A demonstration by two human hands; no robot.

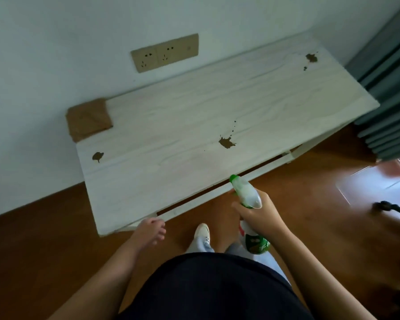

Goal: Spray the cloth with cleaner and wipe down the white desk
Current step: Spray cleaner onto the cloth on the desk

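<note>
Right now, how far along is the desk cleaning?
Done: nothing wiped; three brown stains mark the white desk. In hand: right hand grips the spray bottle; left hand empty. Left: spray the folded cloth at the desk's far-left corner, then wipe.

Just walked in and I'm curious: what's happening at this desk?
A person stands at a white desk marked with three brown stains. Their right hand grips a green-and-white spray bottle near the front edge; the left hand holds nothing. The brown cloth lies folded on the far left corner, untouched.
</note>
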